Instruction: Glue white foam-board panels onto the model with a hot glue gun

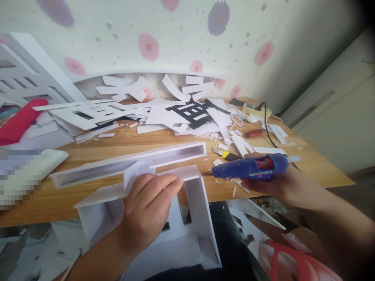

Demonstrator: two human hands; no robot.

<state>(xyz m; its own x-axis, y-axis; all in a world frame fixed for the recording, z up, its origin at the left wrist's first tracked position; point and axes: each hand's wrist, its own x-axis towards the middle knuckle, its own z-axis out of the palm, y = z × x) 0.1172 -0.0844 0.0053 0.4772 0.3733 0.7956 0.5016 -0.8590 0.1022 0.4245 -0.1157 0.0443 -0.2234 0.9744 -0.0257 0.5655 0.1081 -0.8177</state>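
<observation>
My left hand (148,208) presses its closed fingers onto a white foam-board structure (193,203) shaped like a channel letter, pinning a strip along its top edge. The structure's long upper trough (131,162) lies on the wooden table (96,150) while its lower part hangs over my lap. My right hand (272,183) grips a blue hot glue gun (252,167), held level with its nozzle pointing left, just right of the strip's end. A red light glows on the gun's underside.
White foam-board scraps and cut-out pieces (175,113) pile up at the table's back, with a black cut-out character (195,111) among them. A red-handled tool (253,133), a yellow-and-black knife (230,156) and a power strip (254,109) lie at the right. A red object (17,121) rests at left.
</observation>
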